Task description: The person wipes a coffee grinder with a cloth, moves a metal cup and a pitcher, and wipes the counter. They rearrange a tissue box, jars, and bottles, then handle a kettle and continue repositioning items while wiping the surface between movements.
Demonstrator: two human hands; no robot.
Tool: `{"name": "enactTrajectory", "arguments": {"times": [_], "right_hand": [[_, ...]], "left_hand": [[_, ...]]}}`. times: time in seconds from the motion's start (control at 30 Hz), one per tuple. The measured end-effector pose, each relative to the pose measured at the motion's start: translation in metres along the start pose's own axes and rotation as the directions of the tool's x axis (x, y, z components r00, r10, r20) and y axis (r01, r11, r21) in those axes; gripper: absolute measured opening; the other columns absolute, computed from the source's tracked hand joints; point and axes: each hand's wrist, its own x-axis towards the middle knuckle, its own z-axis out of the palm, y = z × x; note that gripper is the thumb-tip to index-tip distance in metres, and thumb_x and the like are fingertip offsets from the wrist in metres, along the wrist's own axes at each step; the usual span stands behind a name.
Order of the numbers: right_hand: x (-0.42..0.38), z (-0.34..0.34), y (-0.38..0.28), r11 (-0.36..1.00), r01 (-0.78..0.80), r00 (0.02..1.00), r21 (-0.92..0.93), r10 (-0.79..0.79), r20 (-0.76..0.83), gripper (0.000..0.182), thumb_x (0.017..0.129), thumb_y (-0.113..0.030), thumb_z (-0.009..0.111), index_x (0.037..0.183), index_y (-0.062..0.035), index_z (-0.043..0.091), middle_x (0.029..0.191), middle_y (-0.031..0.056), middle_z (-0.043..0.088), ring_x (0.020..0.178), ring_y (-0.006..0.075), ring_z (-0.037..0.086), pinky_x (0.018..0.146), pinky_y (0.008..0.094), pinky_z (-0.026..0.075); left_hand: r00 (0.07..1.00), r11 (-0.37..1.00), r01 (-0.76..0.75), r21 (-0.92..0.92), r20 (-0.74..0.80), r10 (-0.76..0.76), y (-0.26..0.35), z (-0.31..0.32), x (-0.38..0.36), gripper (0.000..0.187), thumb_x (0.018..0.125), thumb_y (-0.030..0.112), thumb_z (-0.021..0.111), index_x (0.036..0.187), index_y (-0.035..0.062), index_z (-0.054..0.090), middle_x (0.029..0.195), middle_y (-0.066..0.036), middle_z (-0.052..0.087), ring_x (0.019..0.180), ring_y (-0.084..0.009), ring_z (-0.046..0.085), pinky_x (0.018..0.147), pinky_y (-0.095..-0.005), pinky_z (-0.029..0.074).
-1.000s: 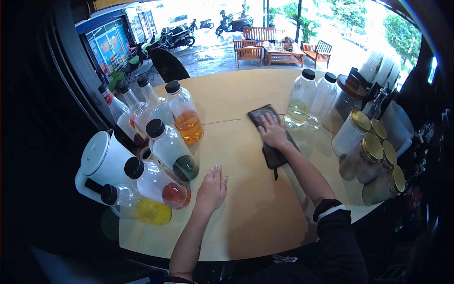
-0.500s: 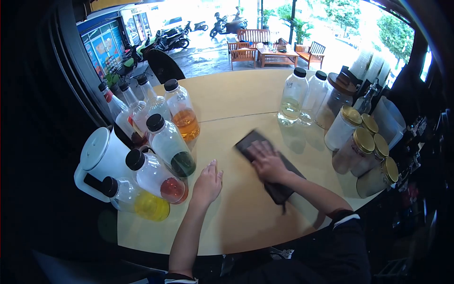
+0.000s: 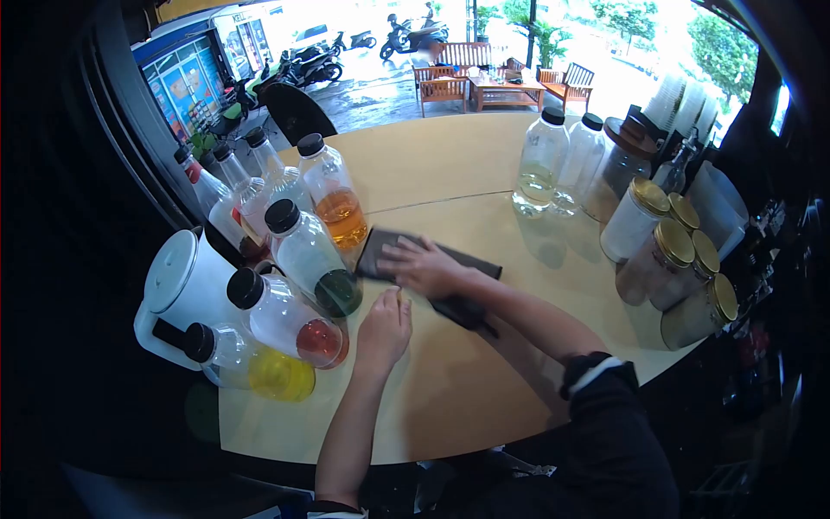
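Observation:
My right hand lies flat, fingers spread, on a dark cloth on the light wooden counter. The cloth sits close to the bottle with orange liquid and the bottle with dark green liquid. My left hand rests palm down on the counter just below the right hand, next to the bottle with red liquid. It holds nothing.
A white jug and a bottle with yellow liquid stand at the left edge. Several more bottles crowd the back left. Two clear bottles and several gold-lidded jars line the right side.
My right hand has dragged the cloth from the far middle of the counter down and left, toward the coloured bottles. My left hand has stayed almost in place.

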Motion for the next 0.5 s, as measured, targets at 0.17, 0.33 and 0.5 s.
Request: {"name": "enactTrajectory", "arguments": {"times": [0.17, 0.33, 0.5], "right_hand": [[-0.119, -0.035, -0.017, 0.975, 0.118, 0.989, 0.189, -0.133, 0.069, 0.046, 0.094, -0.032, 0.045, 0.139, -0.0239, 0.041, 0.152, 0.0045, 0.026, 0.140, 0.0301, 0.024, 0.112, 0.0564, 0.014], [-0.148, -0.032, 0.072, 0.795, -0.606, 0.785, 0.018, 0.602, -0.148, 0.051, 0.095, -0.039, 0.039, 0.142, -0.0218, 0.035, 0.151, 0.0065, 0.026, 0.140, 0.0287, 0.022, 0.110, 0.0591, 0.015], [-0.079, 0.001, 0.005, 0.982, -0.169, 0.973, -0.081, 0.153, -0.171, 0.050, 0.091, -0.029, 0.044, 0.139, -0.0188, 0.040, 0.149, 0.0087, 0.032, 0.138, 0.0284, 0.026, 0.113, 0.0455, 0.019]], "left_hand": [[0.991, 0.995, -0.090, -0.031, -0.107, 0.087, 0.024, -0.024, -0.001, 0.021, 0.093, 0.016, 0.044, 0.103, 0.0005, 0.055, 0.096, -0.019, 0.063, 0.089, -0.0357, 0.061, 0.075, -0.0429, 0.048], [0.949, 0.974, -0.204, -0.097, -0.265, 0.173, 0.034, -0.046, -0.002, 0.018, 0.092, 0.011, 0.046, 0.105, 0.0025, 0.055, 0.099, -0.014, 0.063, 0.092, -0.0293, 0.062, 0.081, -0.0383, 0.048], [0.936, 0.960, -0.245, -0.135, -0.291, 0.198, 0.043, -0.062, -0.006, 0.021, 0.092, 0.012, 0.047, 0.109, 0.0023, 0.054, 0.103, -0.014, 0.061, 0.098, -0.0286, 0.060, 0.084, -0.0379, 0.047]]}}
